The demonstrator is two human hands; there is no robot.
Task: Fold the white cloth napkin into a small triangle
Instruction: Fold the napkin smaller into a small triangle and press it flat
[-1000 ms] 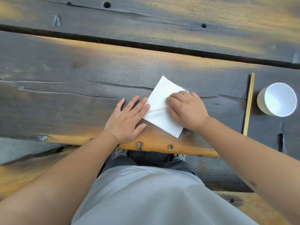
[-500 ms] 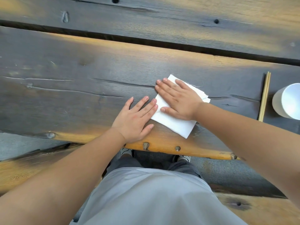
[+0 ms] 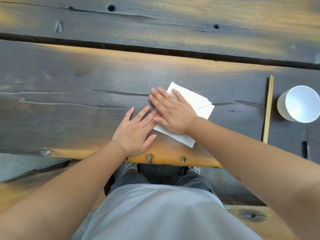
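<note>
The napkin [image 3: 192, 104] sits flat on the dark wooden table [image 3: 86, 87], close to the near edge, a bit right of the person's middle. It's a squarish folded pad, not a triangle, with a crease line showing near its right corner and some loose threads sticking off the far edge.

The right hand [image 3: 173, 115] lies palm down across the left half of the cloth, fingers spread flat and reaching past its left edge onto the wood. It's pressing, not pinching anything. The left hand [image 3: 136, 130] is flat too, fingers loosely spread, mostly on bare table with the fingertips right at the napkin's near-left edge, touching or just about.

My read is this is the smoothing step, flattening the layers before the diagonal fold. To do it well I'd keep the left fingertips anchoring that edge so the pad can't skate on the slick wood, and stroke with the flat of the right hand from the fold outward so air and wrinkles go out the open sides. Check that the corners line up before creasing hard, since the right-side layers look slightly offset.

Well off to the right are a pair of chopsticks [image 3: 268, 110] and a white cup [image 3: 300, 103], safely clear.
</note>
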